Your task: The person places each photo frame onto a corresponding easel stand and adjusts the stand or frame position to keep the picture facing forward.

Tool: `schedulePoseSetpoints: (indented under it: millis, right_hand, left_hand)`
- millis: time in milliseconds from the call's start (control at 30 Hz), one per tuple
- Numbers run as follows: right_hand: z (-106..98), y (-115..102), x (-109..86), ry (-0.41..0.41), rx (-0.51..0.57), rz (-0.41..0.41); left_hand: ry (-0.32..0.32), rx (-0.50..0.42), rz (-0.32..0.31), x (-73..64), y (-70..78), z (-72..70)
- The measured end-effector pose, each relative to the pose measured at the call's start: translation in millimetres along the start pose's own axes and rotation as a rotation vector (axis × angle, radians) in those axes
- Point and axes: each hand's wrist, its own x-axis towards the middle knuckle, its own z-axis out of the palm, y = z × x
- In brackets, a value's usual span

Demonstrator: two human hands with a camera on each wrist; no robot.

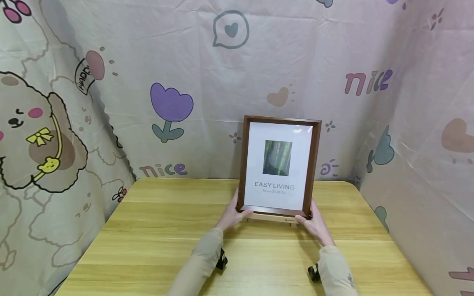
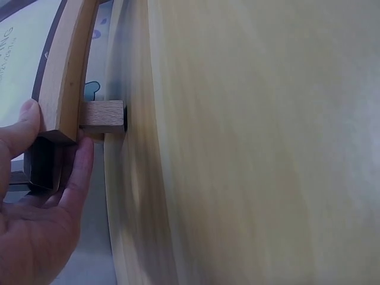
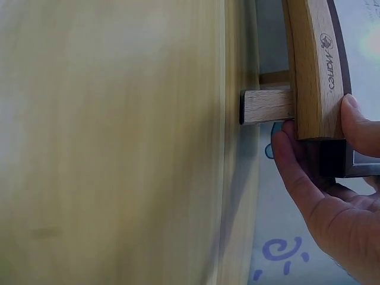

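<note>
A brown picture frame (image 1: pixel 278 212) with a white "EASY LIVING" insert and a small green picture stands on a light wooden easel (image 1: pixel 272 218), near the table's far edge. My left hand (image 1: pixel 232 211) holds the frame's lower left corner, thumb on the front. At the lower right corner my right hand (image 1: pixel 314 222) does the same. In the left wrist view, the left thumb and fingers (image 2: pixel 80 172) go round the corner beside the easel's ledge (image 2: pixel 62 77). The right wrist view shows the right fingers (image 3: pixel 297 178) behind the corner, next to the ledge (image 3: pixel 312 71) and a short wooden leg (image 3: pixel 267 107).
The wood-grain table (image 1: pixel 166 238) reaches back to a patterned cloth backdrop (image 1: pixel 207 82), with more cloth at both sides. Black wrist cameras (image 1: pixel 221 260) sit on the sleeves.
</note>
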Motion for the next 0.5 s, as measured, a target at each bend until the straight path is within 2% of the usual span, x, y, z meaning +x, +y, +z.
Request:
schedulePoseSetpoints:
  millis: [500]
  right_hand:
    - [11.6,-6.4,2.8,-0.018,0.007,-0.019]
  left_hand:
    - [0.034,0.005,-0.031,-8.2,-7.0,-9.5]
